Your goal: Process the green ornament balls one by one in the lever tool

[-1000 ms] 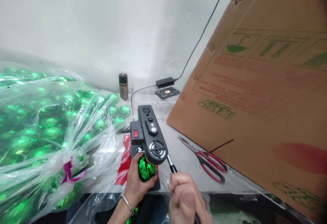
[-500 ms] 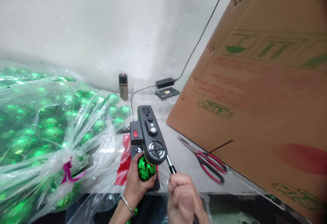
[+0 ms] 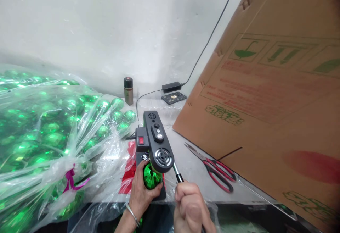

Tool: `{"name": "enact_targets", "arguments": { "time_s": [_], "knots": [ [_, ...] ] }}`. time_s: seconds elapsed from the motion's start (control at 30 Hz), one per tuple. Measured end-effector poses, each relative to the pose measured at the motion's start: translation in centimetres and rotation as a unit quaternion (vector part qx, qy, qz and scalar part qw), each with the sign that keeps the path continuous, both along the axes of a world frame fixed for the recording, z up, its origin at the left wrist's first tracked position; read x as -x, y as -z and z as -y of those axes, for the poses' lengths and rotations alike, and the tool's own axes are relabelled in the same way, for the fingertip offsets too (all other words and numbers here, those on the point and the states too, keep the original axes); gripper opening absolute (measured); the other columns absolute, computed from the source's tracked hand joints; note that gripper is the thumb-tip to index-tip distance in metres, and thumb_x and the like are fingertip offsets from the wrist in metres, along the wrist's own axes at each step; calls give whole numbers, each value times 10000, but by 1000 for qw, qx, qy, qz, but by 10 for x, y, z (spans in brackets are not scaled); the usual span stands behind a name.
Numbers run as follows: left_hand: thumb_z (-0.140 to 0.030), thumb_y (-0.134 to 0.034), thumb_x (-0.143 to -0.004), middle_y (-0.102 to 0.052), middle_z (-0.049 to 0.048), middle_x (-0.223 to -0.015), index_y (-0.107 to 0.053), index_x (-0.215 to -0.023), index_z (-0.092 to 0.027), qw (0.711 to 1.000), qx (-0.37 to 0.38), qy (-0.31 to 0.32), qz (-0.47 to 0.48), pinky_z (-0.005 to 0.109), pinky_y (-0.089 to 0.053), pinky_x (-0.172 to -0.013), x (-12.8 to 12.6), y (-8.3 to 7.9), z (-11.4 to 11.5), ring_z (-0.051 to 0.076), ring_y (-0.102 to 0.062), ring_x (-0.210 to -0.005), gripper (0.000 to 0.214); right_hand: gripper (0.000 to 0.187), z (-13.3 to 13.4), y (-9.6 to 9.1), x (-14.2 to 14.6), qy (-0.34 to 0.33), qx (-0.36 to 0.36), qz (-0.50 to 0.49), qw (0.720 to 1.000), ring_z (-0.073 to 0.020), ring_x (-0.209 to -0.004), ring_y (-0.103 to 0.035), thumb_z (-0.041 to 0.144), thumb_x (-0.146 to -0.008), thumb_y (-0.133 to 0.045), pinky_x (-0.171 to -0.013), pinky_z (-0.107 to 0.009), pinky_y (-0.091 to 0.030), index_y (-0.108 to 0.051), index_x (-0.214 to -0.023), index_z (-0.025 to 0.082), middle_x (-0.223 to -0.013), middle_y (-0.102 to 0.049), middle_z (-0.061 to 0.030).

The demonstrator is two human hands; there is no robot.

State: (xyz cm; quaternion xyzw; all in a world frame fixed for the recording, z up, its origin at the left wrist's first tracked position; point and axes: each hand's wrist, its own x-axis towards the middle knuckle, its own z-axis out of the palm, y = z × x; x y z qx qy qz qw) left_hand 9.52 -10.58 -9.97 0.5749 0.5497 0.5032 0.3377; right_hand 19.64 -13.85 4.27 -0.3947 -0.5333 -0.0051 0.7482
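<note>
My left hand (image 3: 140, 190), with a silver bangle at the wrist, is wrapped round a shiny green faceted ball ornament (image 3: 152, 178). The ball sits under the front end of a black machine head (image 3: 160, 144), and its top is partly covered by it. A red switch (image 3: 141, 140) shows on a box at the machine's left side. A metal lever (image 3: 178, 174) with a black grip sticks out from the machine's right. Around that grip my right hand (image 3: 193, 204) is closed in a fist.
A clear plastic bag (image 3: 58, 126) full of green balls fills the left. Red-handled scissors (image 3: 215, 171) lie by a large cardboard box (image 3: 265, 94) on the right. A phone (image 3: 174, 98), a black adapter (image 3: 171, 86) and a small bottle (image 3: 128, 93) are at the back.
Both hands keep their hold on the ball and the lever. Only a very slight downward shift of the view shows.
</note>
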Motion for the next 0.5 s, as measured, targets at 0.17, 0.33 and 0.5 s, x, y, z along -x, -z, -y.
{"name": "enact_targets", "arguments": {
  "time_s": [0.17, 0.33, 0.5],
  "knots": [
    [-330, -889, -694, -819, 152, -1350, -678, -1399, -212, 1000, 1, -4, 3, 618, -652, -1154, -1, -1, -1, 408, -805, -1272, 746, 479, 4, 9, -2, -2, 11, -17, 1000, -105, -587, -526, 218, -1208, -466, -563, -269, -370, -551, -736, 214, -703, -569, 32],
    [-347, -871, -705, -816, 172, -1337, -672, -1392, -186, 1000, 6, 2, 4, 629, -649, -1154, -1, 0, -2, 411, -806, -1266, 734, 501, 3, 13, -2, 4, 12, -18, 1000, -102, -589, -522, 263, -1214, -476, -572, -265, -392, -533, -718, 218, -704, -570, 38],
    [-362, -886, -695, -812, 177, -1360, -674, -1411, -183, 1000, 4, -2, -6, 629, -657, -1153, -5, 8, -2, 421, -804, -1276, 768, 556, -3, 10, 2, -3, 1, -47, 999, -85, -525, -467, 303, -1219, -469, -508, -233, -385, -482, -670, 224, -639, -511, 59]
  ]
}}
